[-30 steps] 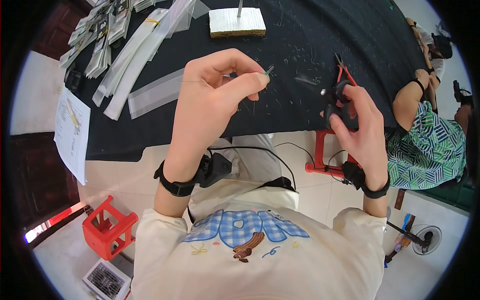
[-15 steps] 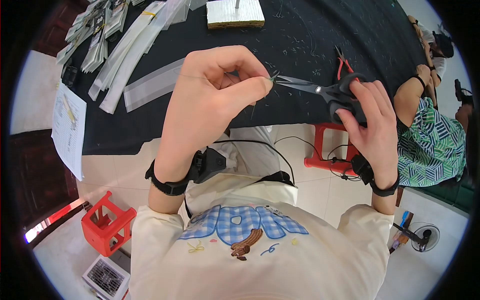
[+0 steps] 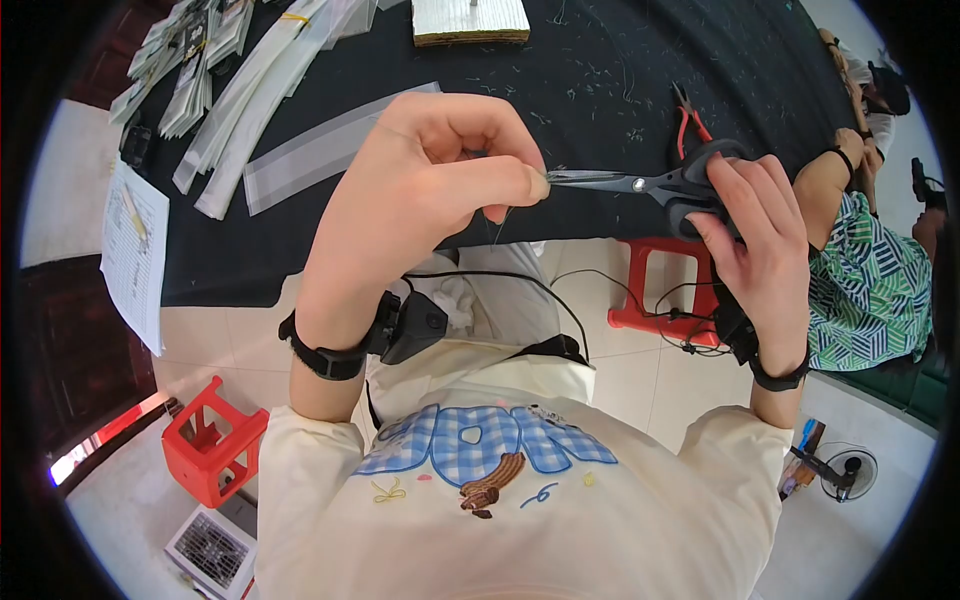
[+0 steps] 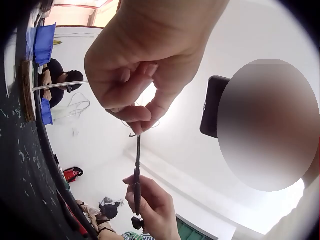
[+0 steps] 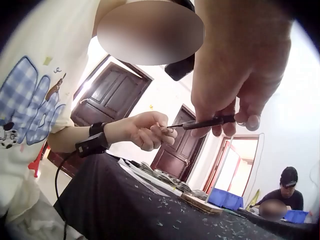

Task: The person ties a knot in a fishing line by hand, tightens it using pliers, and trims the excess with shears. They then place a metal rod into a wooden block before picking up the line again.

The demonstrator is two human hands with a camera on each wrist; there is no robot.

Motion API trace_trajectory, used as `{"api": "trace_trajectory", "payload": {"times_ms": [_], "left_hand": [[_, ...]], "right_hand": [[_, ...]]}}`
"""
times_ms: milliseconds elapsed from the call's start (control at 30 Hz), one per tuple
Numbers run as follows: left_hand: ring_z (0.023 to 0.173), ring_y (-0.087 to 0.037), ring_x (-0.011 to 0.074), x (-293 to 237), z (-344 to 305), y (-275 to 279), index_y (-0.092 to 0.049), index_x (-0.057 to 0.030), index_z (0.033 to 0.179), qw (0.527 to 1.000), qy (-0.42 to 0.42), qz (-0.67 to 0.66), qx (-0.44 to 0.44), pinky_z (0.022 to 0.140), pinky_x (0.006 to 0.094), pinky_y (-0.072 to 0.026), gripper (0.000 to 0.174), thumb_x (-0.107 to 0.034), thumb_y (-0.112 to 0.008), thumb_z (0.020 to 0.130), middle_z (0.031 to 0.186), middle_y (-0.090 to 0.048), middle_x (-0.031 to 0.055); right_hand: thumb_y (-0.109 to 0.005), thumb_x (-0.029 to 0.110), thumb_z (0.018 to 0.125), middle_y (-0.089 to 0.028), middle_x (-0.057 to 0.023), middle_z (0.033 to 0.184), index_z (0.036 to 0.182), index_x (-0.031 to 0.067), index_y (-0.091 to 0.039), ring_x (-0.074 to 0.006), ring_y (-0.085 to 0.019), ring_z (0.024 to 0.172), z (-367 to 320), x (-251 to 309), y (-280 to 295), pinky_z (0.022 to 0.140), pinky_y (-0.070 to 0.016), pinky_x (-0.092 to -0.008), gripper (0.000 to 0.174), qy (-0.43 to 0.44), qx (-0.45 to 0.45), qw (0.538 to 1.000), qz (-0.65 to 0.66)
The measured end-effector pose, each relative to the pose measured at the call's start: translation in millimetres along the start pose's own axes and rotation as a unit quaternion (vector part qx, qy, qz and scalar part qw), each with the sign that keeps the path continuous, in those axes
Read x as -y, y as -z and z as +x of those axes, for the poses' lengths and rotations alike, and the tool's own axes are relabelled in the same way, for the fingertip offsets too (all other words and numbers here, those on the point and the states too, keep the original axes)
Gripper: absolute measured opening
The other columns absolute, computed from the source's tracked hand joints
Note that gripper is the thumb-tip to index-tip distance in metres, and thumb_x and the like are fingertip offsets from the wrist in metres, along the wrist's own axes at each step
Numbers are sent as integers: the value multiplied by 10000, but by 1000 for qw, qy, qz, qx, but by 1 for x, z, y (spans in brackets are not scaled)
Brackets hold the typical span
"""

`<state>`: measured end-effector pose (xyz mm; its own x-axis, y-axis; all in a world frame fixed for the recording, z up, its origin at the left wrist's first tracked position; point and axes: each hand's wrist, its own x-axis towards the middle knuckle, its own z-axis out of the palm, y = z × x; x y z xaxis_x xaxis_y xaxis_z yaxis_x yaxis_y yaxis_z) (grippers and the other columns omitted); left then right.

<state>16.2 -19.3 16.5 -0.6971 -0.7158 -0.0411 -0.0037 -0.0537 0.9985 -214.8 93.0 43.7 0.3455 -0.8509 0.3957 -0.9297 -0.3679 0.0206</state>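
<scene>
My left hand [image 3: 430,190] pinches a small dark hook [image 4: 132,134] on thin line between thumb and forefinger; its looped line [image 4: 156,123] shows beside the fingertips in the left wrist view. Most of the hook is hidden by the fingers. My right hand [image 3: 765,215] holds black-handled scissors [image 3: 640,185], thumb and fingers at the handle loops. The scissor blades [image 3: 595,180] point left, almost together, with their tips right at the left fingertips. In the right wrist view the scissors [image 5: 205,123] appear edge-on. Both hands are above the table's near edge.
Red-handled pliers [image 3: 690,125] lie on the black cloth [image 3: 590,100] beyond the scissors, among scattered thread clippings. A clear plastic strip [image 3: 310,150], packet stacks [image 3: 185,95] and a white-topped block [image 3: 470,22] with a rod lie farther back. Another person [image 3: 850,150] sits at the right.
The right hand has brought the scissors up and turned them leftward to the left fingertips. Their blades, apart half a second ago, have come together. Green ends seen at the left fingertips are no longer visible.
</scene>
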Motion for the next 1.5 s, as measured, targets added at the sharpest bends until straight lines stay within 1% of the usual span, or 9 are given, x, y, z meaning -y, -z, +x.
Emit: {"api": "trace_trajectory", "payload": {"times_ms": [133,233,567,667,733,933,1167,1500], "left_hand": [[373,-301,5,-2,0,1,-591,-5,704,999,35,-5,26,365,182,-184,111,-107,-633,688,531,-477,-1],[373,-302,5,1,1,4,-587,-4,698,998,46,-14,45,366,183,-185,119,-112,-636,685,537,-482,-3],[378,-306,5,6,3,8,-576,10,688,994,78,-57,60,358,181,-181,137,-109,-642,677,566,-468,-11],[375,-300,3,6,3,9,-573,15,690,992,79,-64,69,351,178,-184,148,-114,-643,674,586,-479,-5],[366,-289,2,5,3,9,-568,20,693,990,96,-75,74,345,177,-184,153,-114,-639,672,591,-483,5],[355,-280,3,11,6,10,-560,21,690,983,100,-120,96,333,169,-174,145,-109,-623,678,599,-480,21],[356,-285,3,10,6,10,-555,17,690,983,88,-118,109,328,168,-172,154,-121,-623,689,605,-487,24],[359,-283,0,9,5,9,-554,17,683,984,81,-110,111,326,166,-167,167,-133,-628,693,609,-492,27]], "right_hand": [[-695,57,631,-517,-94,847,1007,-10,-568,-245,-474,723,0,-1,1,623,-429,-328,403,7,5,1000,14],[-691,59,634,-506,-91,834,1004,-14,-570,-243,-472,721,0,-2,2,619,-427,-328,396,15,12,1000,15],[-691,53,623,-484,-97,817,975,-30,-569,-250,-466,719,2,-4,3,618,-420,-330,382,37,23,999,27],[-689,57,621,-478,-95,809,966,-32,-566,-250,-459,713,3,-5,2,611,-415,-329,377,45,20,998,34],[-689,60,620,-476,-95,805,964,-31,-566,-250,-454,709,2,-6,2,609,-412,-329,377,48,19,998,30],[-692,63,617,-475,-94,800,958,-29,-565,-249,-449,701,1,-7,1,602,-409,-330,375,58,13,998,27],[-716,56,593,-491,-97,807,934,-18,-559,-259,-471,717,0,-5,0,611,-427,-328,383,35,11,999,38],[-709,66,616,-489,-94,807,940,-17,-562,-257,-471,724,-2,-5,1,617,-428,-328,365,35,29,998,32]]}}
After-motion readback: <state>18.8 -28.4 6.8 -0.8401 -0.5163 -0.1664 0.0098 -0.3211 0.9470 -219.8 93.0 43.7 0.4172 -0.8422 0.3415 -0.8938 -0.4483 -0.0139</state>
